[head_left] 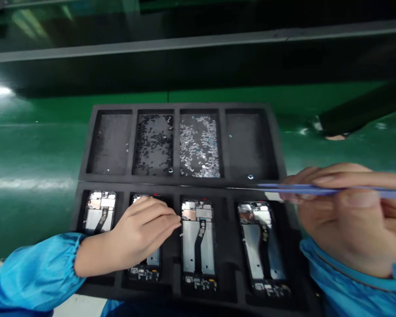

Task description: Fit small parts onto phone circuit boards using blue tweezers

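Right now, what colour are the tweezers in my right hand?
The tweezers are blue-violet, seen best in the head view.

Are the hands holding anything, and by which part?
The right hand pinches slim blue-purple tweezers behind the tips; whether the left hand holds anything is hidden.

Electronics workshop with opened phones

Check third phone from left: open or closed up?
Open: the phone shows its inside, with black ribbon and silver plate exposed.
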`<state>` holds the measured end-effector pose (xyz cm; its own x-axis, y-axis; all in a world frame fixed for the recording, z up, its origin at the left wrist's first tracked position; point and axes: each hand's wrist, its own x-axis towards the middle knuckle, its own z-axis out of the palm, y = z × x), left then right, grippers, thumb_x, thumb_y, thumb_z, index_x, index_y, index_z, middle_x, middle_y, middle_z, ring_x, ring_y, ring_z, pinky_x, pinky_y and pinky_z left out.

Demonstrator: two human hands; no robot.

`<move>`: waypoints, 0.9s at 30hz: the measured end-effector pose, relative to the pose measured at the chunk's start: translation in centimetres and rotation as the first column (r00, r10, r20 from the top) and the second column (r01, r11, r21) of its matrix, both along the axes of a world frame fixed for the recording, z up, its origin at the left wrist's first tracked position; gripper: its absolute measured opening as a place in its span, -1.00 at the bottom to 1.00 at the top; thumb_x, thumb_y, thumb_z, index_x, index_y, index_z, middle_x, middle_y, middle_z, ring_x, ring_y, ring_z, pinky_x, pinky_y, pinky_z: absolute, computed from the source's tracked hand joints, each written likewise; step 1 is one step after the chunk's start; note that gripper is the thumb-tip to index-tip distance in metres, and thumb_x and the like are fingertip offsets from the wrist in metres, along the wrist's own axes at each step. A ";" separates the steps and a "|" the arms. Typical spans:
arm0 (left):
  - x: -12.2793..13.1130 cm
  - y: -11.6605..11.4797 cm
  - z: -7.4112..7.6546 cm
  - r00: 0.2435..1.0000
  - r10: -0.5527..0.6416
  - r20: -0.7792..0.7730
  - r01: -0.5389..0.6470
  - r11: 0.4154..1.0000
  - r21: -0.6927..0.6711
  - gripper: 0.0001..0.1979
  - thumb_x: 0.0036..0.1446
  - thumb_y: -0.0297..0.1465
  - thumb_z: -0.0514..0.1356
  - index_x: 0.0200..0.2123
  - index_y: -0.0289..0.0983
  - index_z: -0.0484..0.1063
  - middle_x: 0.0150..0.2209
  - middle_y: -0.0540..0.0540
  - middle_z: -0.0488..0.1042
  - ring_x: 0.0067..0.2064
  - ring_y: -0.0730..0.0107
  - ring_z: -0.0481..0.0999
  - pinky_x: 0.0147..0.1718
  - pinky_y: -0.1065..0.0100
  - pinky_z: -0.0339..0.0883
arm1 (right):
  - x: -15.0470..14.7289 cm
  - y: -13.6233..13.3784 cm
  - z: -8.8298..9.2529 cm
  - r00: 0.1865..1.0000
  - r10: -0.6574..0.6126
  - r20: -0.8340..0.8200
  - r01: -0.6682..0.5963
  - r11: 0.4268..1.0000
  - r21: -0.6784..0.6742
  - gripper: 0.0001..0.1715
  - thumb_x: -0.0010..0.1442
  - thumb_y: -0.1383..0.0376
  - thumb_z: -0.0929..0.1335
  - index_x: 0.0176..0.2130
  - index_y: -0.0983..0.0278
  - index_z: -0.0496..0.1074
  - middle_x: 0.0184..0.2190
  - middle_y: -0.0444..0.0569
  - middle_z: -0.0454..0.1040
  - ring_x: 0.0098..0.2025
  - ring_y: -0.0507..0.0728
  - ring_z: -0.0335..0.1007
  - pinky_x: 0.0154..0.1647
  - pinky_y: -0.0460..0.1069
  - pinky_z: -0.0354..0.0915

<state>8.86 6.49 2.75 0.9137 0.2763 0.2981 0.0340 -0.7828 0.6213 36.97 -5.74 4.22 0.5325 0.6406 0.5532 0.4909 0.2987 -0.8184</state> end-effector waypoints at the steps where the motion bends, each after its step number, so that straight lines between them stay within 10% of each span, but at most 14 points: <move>1: 0.1 -0.1 0.0 1.000 -0.019 -0.005 0.019 0.999 0.026 -0.85 0.32 -0.58 0.23 -0.06 -0.36 0.50 -0.15 -0.15 0.61 -0.09 0.24 0.57 -0.10 0.19 0.48 | 0.7 -0.3 0.0 1.000 -0.010 -0.007 0.010 0.997 0.076 -0.87 0.29 0.27 0.47 -0.19 0.19 0.69 -0.49 -0.04 0.50 -0.47 0.16 0.48 -0.49 0.13 0.41; 5: 0.3 -0.3 0.1 0.998 -0.060 -0.013 0.062 0.988 0.143 -0.82 0.33 -0.57 0.19 -0.03 -0.35 0.51 -0.05 -0.21 0.59 0.10 0.07 0.50 0.09 0.08 0.34 | 3.3 -2.8 0.3 0.999 -0.019 0.037 0.015 0.995 0.100 -0.81 0.32 0.34 0.43 -0.09 0.25 0.67 -0.43 -0.02 0.51 -0.48 0.12 0.45 -0.53 0.08 0.34; 16: -0.8 -1.8 -0.8 0.959 -0.011 -0.283 0.114 0.931 0.348 -0.64 0.41 -0.25 0.14 0.19 -0.17 0.46 0.37 -0.29 0.27 0.46 -0.17 0.06 0.36 -0.12 -0.18 | 2.8 -10.5 -0.6 0.974 0.016 0.224 0.073 0.920 -0.385 -0.75 0.26 0.49 0.41 -0.13 0.20 0.59 -0.32 -0.06 0.56 -0.36 0.08 0.50 -0.36 -0.03 0.43; 22: -5.2 -4.4 2.1 0.933 0.141 -0.331 -0.037 0.953 0.300 -0.59 0.36 -0.49 0.10 0.21 -0.12 0.44 0.37 -0.18 0.25 0.47 -0.05 0.07 0.39 -0.04 -0.12 | 1.6 -11.4 -1.5 0.972 0.087 0.217 0.020 0.895 -0.445 -0.79 0.31 0.42 0.39 -0.11 0.18 0.57 -0.28 -0.05 0.61 -0.33 0.10 0.58 -0.39 -0.07 0.49; 27: -7.9 -5.7 1.7 0.914 0.264 -0.307 -0.184 0.946 0.267 -0.63 0.37 -0.47 0.10 0.19 -0.13 0.43 0.33 -0.16 0.29 0.47 -0.03 0.06 0.38 0.01 -0.09 | 1.6 -10.2 -3.3 0.956 0.129 0.262 -0.012 0.914 -0.406 -0.76 0.30 0.45 0.40 -0.09 0.18 0.57 -0.28 -0.05 0.63 -0.30 0.11 0.60 -0.29 -0.03 0.53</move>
